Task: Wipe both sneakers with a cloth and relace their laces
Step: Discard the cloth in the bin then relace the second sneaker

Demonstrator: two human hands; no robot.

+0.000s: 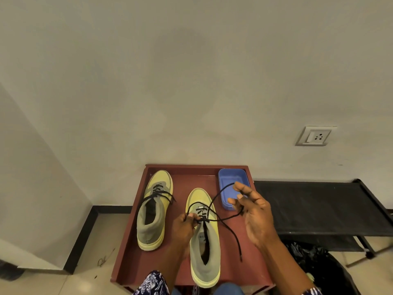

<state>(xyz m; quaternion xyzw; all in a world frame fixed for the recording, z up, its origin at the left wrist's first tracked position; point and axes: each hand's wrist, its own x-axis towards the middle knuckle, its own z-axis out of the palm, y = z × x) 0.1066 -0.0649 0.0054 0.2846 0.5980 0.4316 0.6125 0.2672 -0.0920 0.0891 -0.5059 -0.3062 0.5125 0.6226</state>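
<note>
Two yellow-and-grey sneakers stand toes away from me on a dark red table. The left sneaker has its black lace threaded and lying loose across the tongue. The right sneaker is nearer to me. My left hand pinches its black lace at the top eyelets. My right hand is raised to the right of the shoe and holds a loop of the same lace in its fingers. One lace end hangs down onto the table at the right. No cloth is visible.
A blue plastic tub sits at the table's far right corner, partly behind my right hand. A black rack stands to the right, with a black bag below it. The wall carries a socket.
</note>
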